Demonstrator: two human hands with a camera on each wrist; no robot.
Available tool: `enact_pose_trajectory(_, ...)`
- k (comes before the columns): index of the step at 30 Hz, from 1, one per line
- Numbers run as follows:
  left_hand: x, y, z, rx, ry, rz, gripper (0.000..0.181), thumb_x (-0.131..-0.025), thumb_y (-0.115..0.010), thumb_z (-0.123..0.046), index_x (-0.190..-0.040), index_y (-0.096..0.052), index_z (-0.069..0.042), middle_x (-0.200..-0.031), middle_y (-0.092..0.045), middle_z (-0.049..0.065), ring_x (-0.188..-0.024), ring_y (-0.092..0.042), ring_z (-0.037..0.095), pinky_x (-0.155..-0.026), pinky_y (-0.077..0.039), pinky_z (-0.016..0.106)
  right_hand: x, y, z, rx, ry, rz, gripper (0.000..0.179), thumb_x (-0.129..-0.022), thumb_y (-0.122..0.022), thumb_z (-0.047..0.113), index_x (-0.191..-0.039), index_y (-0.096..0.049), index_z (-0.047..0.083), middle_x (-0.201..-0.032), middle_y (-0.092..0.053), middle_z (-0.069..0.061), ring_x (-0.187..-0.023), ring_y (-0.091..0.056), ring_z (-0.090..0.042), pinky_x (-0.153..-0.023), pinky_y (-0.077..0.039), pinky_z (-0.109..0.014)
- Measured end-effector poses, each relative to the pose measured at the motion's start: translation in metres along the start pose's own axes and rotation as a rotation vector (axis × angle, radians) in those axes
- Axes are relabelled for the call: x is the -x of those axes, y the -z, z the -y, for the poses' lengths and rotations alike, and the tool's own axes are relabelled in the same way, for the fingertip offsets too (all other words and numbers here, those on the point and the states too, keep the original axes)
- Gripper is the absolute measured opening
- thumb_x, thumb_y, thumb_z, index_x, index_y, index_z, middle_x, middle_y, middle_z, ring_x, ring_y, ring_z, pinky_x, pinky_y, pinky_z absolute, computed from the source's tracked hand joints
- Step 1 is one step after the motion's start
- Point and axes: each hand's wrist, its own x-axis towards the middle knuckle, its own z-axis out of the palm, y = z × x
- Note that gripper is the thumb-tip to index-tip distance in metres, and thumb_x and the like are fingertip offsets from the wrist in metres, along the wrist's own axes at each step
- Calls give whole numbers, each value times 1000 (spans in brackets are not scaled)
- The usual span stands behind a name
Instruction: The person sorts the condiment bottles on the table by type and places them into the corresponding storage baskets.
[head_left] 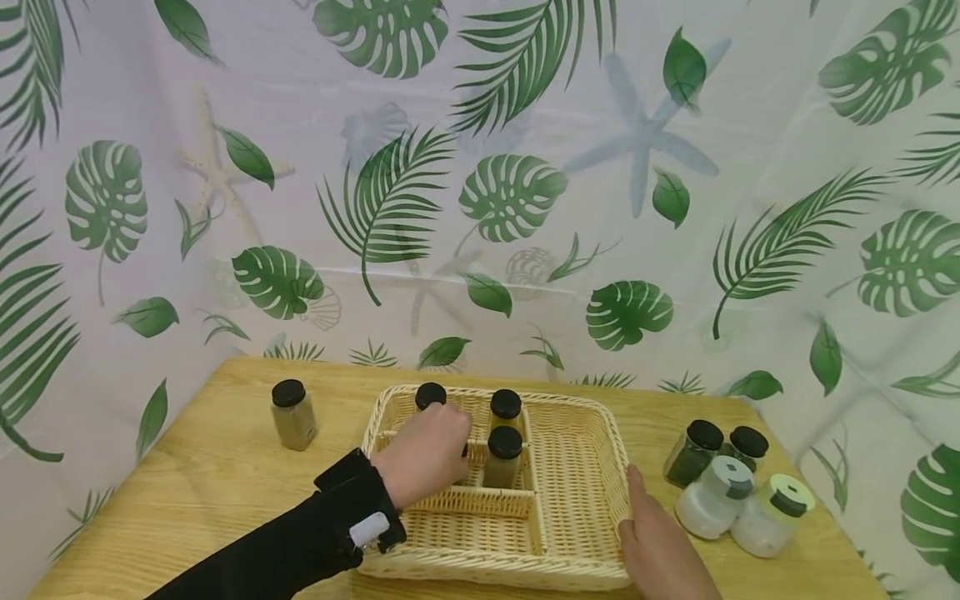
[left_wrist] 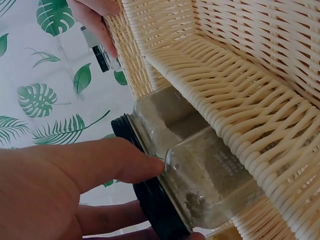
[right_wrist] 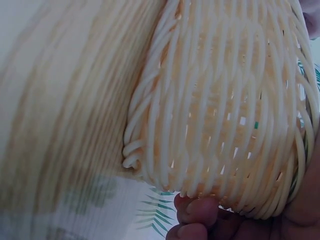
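My left hand (head_left: 426, 454) reaches into a left compartment of the divided wicker basket (head_left: 457, 567). In the left wrist view, its thumb and fingers grip the black lid of a clear spice jar (left_wrist: 215, 175) with pale powder inside. The jar stands against a woven divider (left_wrist: 235, 120). At the basket's right side, my right hand (head_left: 663, 542) holds the wall near the rim. Its curled fingers (right_wrist: 197, 212) show at the wicker edge in the right wrist view. Other black-lidded jars stand around the left hand: one behind (head_left: 431, 395), two to its right (head_left: 504, 454).
A jar of brownish powder (head_left: 295, 417) stands alone on the wooden table (head_left: 165, 483), left of the basket. Right of the basket cluster dark-filled jars (head_left: 693, 454) and white-filled jars with grey (head_left: 712, 500) and yellow-green lids (head_left: 772, 517). A leaf-patterned curtain (head_left: 480, 208) hangs behind.
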Motion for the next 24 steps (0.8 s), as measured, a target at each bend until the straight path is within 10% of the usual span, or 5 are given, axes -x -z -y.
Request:
enact_pose_trajectory(16,7,2,6,15,22,12,21,-86,-77,-20,-93,-64,-5,-85,-58,6,-75,-52,19,-61,-42,29,-1,-2,1,-17,-22,17,69,-101,-40,9,-157,-5,-9,-151,-37,-37,-136,-42,-52,-103,-41,-62)
enact_pose_trajectory(24,17,14,16,88,24,-91,23,-94,-70,-24,-103,-66,-3,-88,-56,5,-78,-50,19,-66,-43,33,-1,1,2,-25,-35,29,69,-101,-40,9,-157,-3,-9,-150,-36,-39,-136,-42,-53,-103,-41,-62)
